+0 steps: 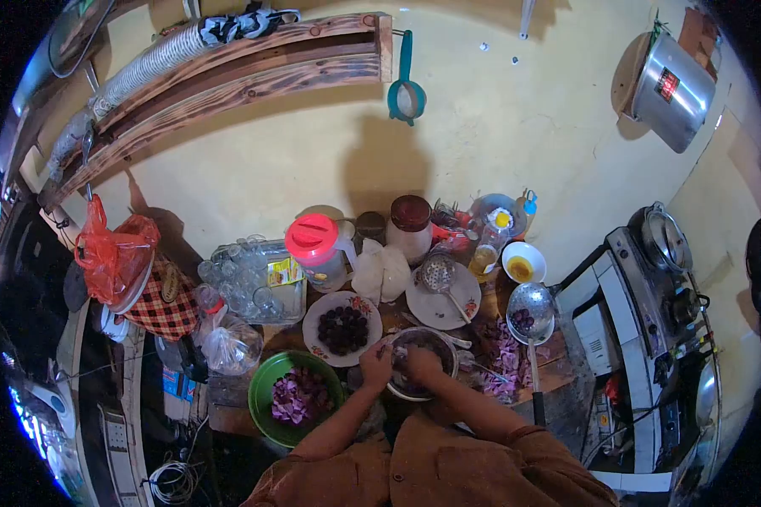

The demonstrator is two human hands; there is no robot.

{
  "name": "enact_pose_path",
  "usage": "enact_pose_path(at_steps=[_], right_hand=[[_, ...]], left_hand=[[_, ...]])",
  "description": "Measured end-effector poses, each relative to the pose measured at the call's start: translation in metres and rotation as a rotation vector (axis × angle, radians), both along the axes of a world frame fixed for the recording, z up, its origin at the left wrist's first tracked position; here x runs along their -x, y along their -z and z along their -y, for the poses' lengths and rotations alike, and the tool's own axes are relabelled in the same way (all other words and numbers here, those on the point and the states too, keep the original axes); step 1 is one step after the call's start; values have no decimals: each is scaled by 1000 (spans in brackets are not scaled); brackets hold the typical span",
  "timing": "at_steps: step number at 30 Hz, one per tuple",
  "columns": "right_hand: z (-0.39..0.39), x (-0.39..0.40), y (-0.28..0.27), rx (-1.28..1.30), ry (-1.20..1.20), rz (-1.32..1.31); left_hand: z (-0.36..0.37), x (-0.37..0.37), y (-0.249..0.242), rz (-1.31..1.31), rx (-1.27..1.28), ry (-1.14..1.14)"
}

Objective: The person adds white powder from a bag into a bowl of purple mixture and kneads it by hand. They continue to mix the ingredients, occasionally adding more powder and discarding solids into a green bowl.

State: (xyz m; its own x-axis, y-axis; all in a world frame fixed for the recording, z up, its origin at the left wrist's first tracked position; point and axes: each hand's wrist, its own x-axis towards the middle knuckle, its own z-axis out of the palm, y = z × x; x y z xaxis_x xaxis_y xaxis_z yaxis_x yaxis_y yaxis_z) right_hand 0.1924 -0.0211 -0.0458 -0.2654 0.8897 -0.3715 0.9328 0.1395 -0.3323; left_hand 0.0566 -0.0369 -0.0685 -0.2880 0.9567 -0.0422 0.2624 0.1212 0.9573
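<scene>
A metal bowl (445,342) sits near the front edge of the cluttered wooden table. My left hand (375,366) rests on the bowl's left rim and grips it. My right hand (422,364) is inside the bowl, fingers curled into the dark contents. A floral plate (316,325) with dark round pieces lies just left of the bowl. A green bowl (266,382) with purple peels sits at front left. Purple peels (503,359) are scattered on the table right of the metal bowl.
A slotted ladle (528,310) with dark pieces lies at right, its handle toward me. Behind stand a pink-lidded jug (315,247), a jar (410,224), a white plate with a strainer (441,296), a yellow-filled bowl (522,264) and glasses (243,279). A gas stove (651,296) is far right.
</scene>
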Motion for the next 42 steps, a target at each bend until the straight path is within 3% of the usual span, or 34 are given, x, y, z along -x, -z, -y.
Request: enact_pose_path(at_steps=[1, 3, 4, 6, 7, 9, 10, 12, 13, 15, 16, 18, 21, 28, 31, 34, 36, 37, 39, 40, 42], right_hand=[[1, -3, 3, -8, 7, -5], [-1, -11, 7, -182, 265, -232], [0, -14, -5, -185, 263, -234], [11, -26, -28, -517, 182, -387], [19, -33, -36, -516, 187, -388], [26, -48, -48, -269, -111, -551], [26, -55, -44, -271, -109, -551], [28, -63, -35, 165, -189, -561], [26, -60, -48, 167, -189, -564], [19, -56, -71, 214, 84, -465], [18, -52, -65, 215, 84, -467], [19, -39, -41, -278, -108, -264], [17, -10, -14, -60, -113, -130], [15, 6, -3, -176, -29, 4], [0, 0, 1, -27, -40, -44], [-8, -7, 0, 9, -42, -90], [-5, -18, -11, -59, 103, -538], [-3, -22, -13, -60, 102, -538], [4, -29, -21, -131, 159, -794], [7, -32, -26, -128, 161, -791], [13, -37, -39, 42, 235, -536]], left_hand=[[-3, 2, -1, -105, -7, 17], [-4, 8, -5, -123, -30, 27], [-3, 10, -8, -137, -39, 30], [0, 8, -16, -99, -14, 14], [1, 7, -21, -59, 7, 2], [2, 5, -32, -11, -8, 38], [1, 5, -35, 38, -20, 67], [-2, 7, -8, 29, -7, 69], [-2, 9, -3, 21, 6, 71], [-1, 10, 2, 19, 25, 81], [0, 10, 2, 18, 42, 90], [-1, 9, 11, 18, -16, 82], [1, 6, -13, 4, -39, 82], [3, 0, -19, 50, 33, 34], [-3, 6, -12, -176, -20, 66], [0, 3, -17, -51, -62, 33], [-1, 6, -22, -60, -77, 48], [-1, 8, -24, -69, -86, 61], [-3, 13, -16, 23, -90, 88], [-3, 13, -12, 114, -97, 115], [0, 8, -11, 140, -83, 105]])
